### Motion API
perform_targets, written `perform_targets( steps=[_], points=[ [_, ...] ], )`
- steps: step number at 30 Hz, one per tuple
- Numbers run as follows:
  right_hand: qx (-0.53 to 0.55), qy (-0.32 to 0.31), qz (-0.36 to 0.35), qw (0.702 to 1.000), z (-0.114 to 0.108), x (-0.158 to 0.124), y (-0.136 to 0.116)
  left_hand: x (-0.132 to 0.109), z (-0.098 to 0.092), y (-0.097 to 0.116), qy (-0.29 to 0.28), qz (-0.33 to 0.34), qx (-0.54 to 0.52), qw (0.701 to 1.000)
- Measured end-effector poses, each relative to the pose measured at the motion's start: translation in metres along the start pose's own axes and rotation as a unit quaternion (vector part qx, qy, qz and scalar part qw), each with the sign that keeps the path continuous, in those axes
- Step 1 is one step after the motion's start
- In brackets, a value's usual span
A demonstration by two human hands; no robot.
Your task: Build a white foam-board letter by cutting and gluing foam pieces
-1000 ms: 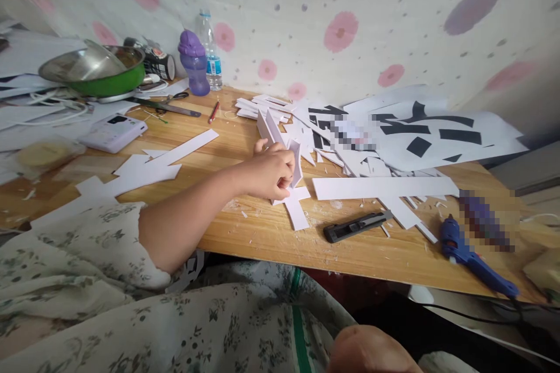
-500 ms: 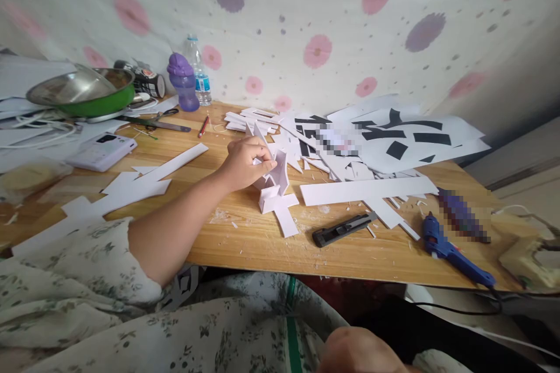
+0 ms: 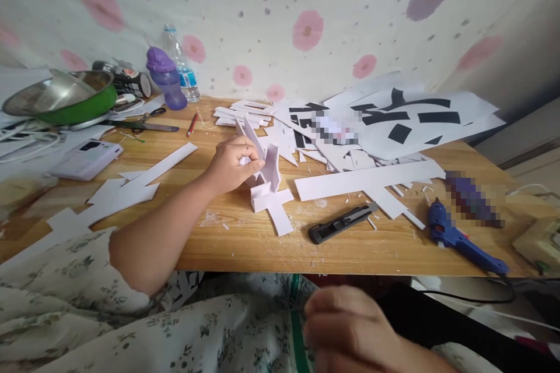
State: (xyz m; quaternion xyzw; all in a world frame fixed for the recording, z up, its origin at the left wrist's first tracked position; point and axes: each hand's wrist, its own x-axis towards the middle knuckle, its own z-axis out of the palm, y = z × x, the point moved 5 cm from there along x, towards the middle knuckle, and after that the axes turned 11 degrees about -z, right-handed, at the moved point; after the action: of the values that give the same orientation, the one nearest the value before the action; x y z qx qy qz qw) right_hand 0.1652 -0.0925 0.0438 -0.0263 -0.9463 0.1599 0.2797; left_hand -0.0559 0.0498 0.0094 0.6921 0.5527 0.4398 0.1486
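Note:
My left hand (image 3: 231, 163) reaches across the wooden table (image 3: 245, 242) and pinches a white foam-board cutout (image 3: 266, 183), a folded cross-shaped piece that stands partly upright on the tabletop. My right hand (image 3: 354, 332) is low in front of my lap, below the table edge; it is blurred, its fingers curled, and I see nothing in it. A black utility knife (image 3: 343, 222) lies just right of the cutout. A blue glue gun (image 3: 459, 237) lies near the right front edge.
A long white strip (image 3: 367, 180) and paper sheets with black shapes (image 3: 415, 122) cover the right back. White cutouts (image 3: 126, 186) lie left. Farther left are a green bowl with a steel lid (image 3: 65, 99), a purple cup (image 3: 164, 77), a water bottle (image 3: 182, 67), scissors (image 3: 140, 122) and a white device (image 3: 85, 158).
My left hand has lifted and tilted the cutout upright. My right hand has risen into view at the bottom. The camera has shifted a little.

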Motion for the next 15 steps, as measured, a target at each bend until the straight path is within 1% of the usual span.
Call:
perform_targets(
  steps=[1,2,3,4,5,6,7,8,10,12,15],
  points=[
    [-0.035,0.049,0.017,0.998,-0.004,0.0,0.011,0.0,0.001,0.0,-0.003,-0.003,-0.002,1.0],
    [-0.073,0.084,0.033,0.993,-0.008,-0.001,0.026,0.0,0.001,0.0,-0.006,-0.004,-0.003,1.0],
    [-0.12,0.122,0.008,0.985,-0.014,-0.002,0.038,0.0,0.002,0.0,-0.01,-0.004,-0.005,1.0],
    [-0.17,0.148,-0.001,0.974,-0.021,-0.004,0.055,-0.001,0.002,0.0,-0.014,-0.003,-0.008,1.0],
    [-0.195,0.11,0.022,0.974,-0.023,-0.006,0.078,-0.001,0.003,0.0,-0.018,-0.002,-0.012,1.0],
    [-0.212,0.042,0.068,0.974,-0.024,-0.011,0.103,0.0,0.003,0.0,-0.022,-0.002,-0.017,1.0],
    [-0.226,-0.025,0.109,0.968,-0.026,-0.018,0.128,0.0,0.003,0.0,-0.025,-0.001,-0.022,0.999],
    [-0.238,-0.079,0.137,0.958,-0.029,-0.027,0.15,0.0,0.003,0.0,-0.029,0.0,-0.025,0.999],
    [-0.243,-0.171,0.172,0.939,-0.035,-0.046,0.185,0.0,0.004,0.001,-0.038,0.007,-0.026,0.999],
    [-0.241,-0.235,0.186,0.923,-0.039,-0.062,0.208,0.001,0.004,0.002,-0.047,0.016,-0.022,0.999],
    [-0.246,-0.284,0.184,0.908,-0.042,-0.069,0.227,0.001,0.004,0.002,-0.058,0.017,-0.019,0.998]
  ],
)
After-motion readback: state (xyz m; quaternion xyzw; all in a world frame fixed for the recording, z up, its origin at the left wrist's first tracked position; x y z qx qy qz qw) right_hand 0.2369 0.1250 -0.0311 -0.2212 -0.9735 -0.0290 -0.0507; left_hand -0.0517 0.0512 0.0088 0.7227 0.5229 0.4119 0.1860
